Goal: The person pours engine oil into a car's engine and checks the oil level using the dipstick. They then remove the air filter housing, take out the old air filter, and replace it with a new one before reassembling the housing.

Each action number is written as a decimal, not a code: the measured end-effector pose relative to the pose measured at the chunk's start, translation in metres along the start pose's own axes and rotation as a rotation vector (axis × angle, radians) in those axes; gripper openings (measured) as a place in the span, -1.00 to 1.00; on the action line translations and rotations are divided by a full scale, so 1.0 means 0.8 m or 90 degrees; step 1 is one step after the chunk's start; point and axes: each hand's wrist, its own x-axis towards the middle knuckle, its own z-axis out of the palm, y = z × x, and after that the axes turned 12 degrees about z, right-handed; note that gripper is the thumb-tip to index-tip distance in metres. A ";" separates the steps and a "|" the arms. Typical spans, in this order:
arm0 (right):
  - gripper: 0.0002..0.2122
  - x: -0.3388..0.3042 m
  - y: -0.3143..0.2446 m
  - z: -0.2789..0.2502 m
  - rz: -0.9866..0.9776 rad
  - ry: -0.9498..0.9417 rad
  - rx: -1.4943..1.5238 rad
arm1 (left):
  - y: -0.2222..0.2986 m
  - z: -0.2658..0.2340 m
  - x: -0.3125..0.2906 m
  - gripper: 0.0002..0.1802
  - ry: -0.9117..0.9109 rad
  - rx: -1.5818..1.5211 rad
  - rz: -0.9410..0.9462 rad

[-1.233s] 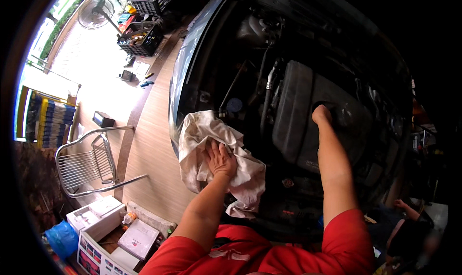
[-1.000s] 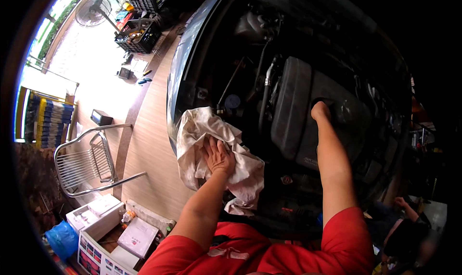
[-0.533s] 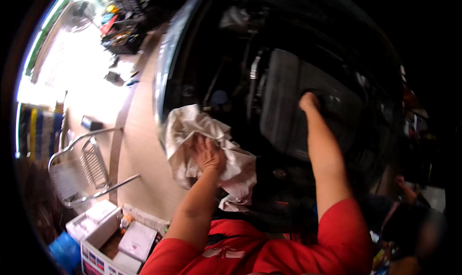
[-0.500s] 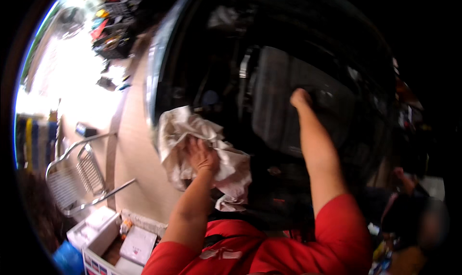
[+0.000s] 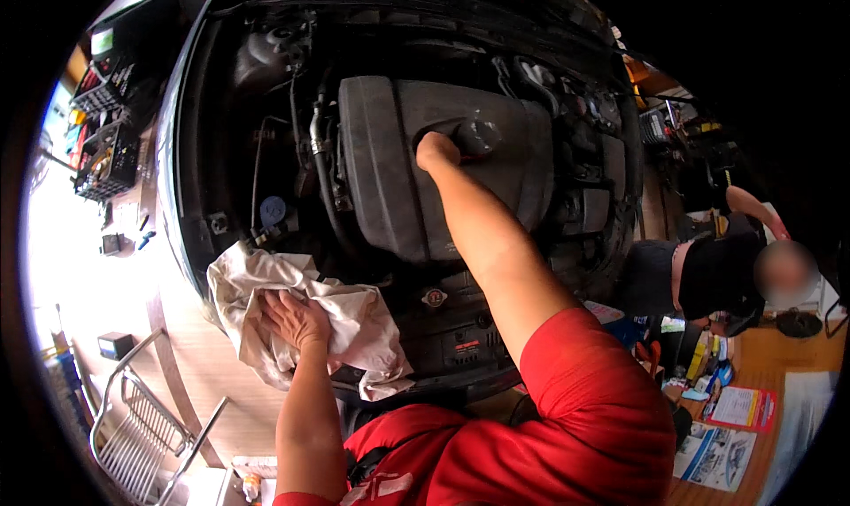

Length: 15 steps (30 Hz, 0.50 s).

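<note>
A dark grey plastic engine cover [image 5: 390,169] sits in the middle of a car's engine bay. Over its dark recess is my right hand [image 5: 438,152], closed, with the fingertips hidden down in the recess; what they hold cannot be made out. Just right of that hand, a shiny, clear-looking patch [image 5: 481,134] shows on the cover. My left hand [image 5: 297,320] lies flat with fingers spread on a crumpled off-white cloth [image 5: 354,320]. The cloth is draped over the bay's front left corner, below a blue round cap [image 5: 273,209].
Hoses and a metal pipe [image 5: 316,130] run left of the cover. A metal-framed chair [image 5: 142,426] stands at lower left, with black crates [image 5: 106,169] farther off. Another person [image 5: 699,271] is at the right, by a wooden table [image 5: 784,351] with papers and tools.
The view has swung right and brightened, so the engine bay shows more clearly. My right hand remains at the cover's recess. My left hand stays on the cloth.
</note>
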 end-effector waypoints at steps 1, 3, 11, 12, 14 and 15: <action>-0.78 0.011 0.005 0.002 0.005 0.007 0.001 | 0.004 0.000 0.001 -0.41 -0.004 -0.009 0.002; -0.79 0.004 0.002 0.002 -0.041 0.008 -0.062 | 0.005 -0.005 0.003 -0.46 -0.031 -0.001 -0.021; -0.80 0.029 0.002 0.017 0.007 0.004 0.010 | 0.005 -0.004 0.000 -0.43 -0.008 0.042 0.019; -0.80 0.034 0.007 0.016 0.028 -0.009 0.035 | 0.007 -0.003 0.001 -0.44 -0.004 0.042 0.022; -0.80 0.014 -0.002 0.013 0.000 -0.006 0.006 | -0.004 0.002 -0.002 -0.44 0.020 0.043 0.026; -0.79 0.003 -0.003 0.006 -0.041 0.020 -0.042 | -0.006 0.003 -0.002 -0.45 0.046 0.037 0.036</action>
